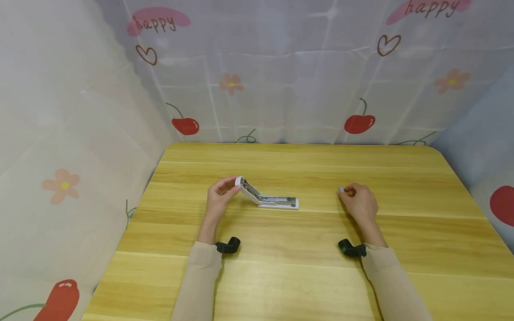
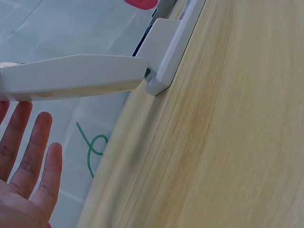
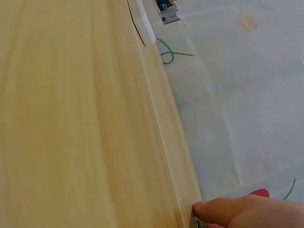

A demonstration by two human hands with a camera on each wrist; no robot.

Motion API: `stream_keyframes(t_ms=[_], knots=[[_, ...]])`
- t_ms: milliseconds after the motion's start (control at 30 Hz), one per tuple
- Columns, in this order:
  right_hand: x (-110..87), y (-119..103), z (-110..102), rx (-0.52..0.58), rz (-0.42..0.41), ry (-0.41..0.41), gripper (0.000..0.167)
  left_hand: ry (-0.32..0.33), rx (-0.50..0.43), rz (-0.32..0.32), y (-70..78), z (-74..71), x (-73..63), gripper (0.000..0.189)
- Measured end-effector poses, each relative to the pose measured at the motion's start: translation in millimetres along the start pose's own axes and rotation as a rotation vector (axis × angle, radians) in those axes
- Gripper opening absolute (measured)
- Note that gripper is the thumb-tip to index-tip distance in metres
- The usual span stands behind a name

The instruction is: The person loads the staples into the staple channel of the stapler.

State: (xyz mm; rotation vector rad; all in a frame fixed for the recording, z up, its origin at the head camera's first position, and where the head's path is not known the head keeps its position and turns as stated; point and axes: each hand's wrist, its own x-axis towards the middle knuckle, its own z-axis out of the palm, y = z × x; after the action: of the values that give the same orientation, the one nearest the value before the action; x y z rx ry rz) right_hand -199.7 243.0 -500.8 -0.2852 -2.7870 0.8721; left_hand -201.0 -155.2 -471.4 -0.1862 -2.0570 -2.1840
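A white stapler (image 1: 278, 206) lies on the table with its top swung far back and its metal inside showing. My left hand (image 1: 218, 195) pinches the raised end of that top between thumb and fingers. In the left wrist view the stapler (image 2: 76, 73) crosses above the spread fingers of the left hand (image 2: 26, 178). Off to the right, my right hand (image 1: 361, 203) pinches a small grey strip of staples (image 1: 341, 189) at the tabletop. The right wrist view shows only a sliver of the staples (image 3: 199, 222) under the right hand (image 3: 251, 211).
Wooden tabletop (image 1: 289, 249) lies under both hands. A pale printed cloth (image 1: 289, 98) hangs behind the table's far edge, with more at the sides. Each wrist wears a black camera mount, one on the left (image 1: 229, 245) and another on the right (image 1: 352, 248).
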Motion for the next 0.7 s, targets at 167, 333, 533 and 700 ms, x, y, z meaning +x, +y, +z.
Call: stream_keyframes(t_ms=[167, 333, 533, 700], knots=[[-0.6, -2.2, -0.7, 0.020, 0.003, 0.019, 0.029, 0.001, 0.000, -0.012, 0.2, -0.5, -0.2, 0.032], [-1.6, -1.2, 0.8, 0.017, -0.026, 0.057, 0.026, -0.005, -0.003, -0.012, 0.6, -0.7, -0.6, 0.033], [-2.0, -0.4, 1.9, 0.032, -0.055, 0.085, 0.022, -0.010, -0.001, -0.006, 0.9, -1.2, -0.4, 0.034], [-2.1, -0.2, 1.1, 0.031, -0.034, 0.051, 0.026, -0.010, -0.001, -0.009, 1.3, -1.1, -1.0, 0.033]])
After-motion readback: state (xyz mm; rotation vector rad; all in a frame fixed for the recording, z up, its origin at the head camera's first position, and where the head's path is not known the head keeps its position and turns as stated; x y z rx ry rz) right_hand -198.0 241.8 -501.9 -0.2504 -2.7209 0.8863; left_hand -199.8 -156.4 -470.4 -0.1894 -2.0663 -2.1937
